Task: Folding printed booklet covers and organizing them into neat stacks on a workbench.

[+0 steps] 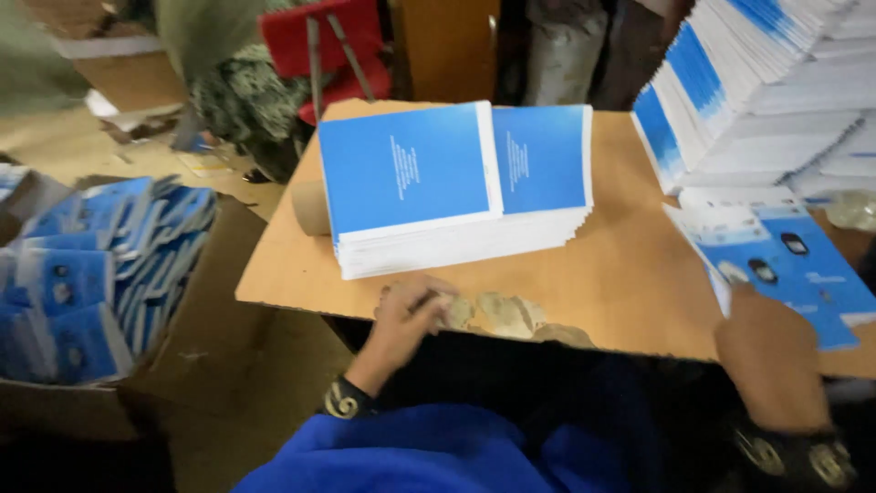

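Observation:
My left hand (pixel 406 319) rests on the near edge of a brown board table (pixel 630 265), fingers curled, just below two stacks of blue-covered booklets (pixel 456 187). It holds nothing that I can see. My right hand (pixel 771 356) is blurred at the table's right front, its fingers touching the lower edge of loose blue leaflets (pixel 789 260) lying flat there. Both wrists wear dark bands, and the sleeves are bright blue.
A tall slanted pile of blue-and-white booklets (pixel 766 82) fills the back right. A cardboard box (pixel 182 365) at left holds several blue booklets (pixel 91 274). A cardboard roll (pixel 310 208) lies beside the stacks. A red chair (pixel 328 50) stands behind.

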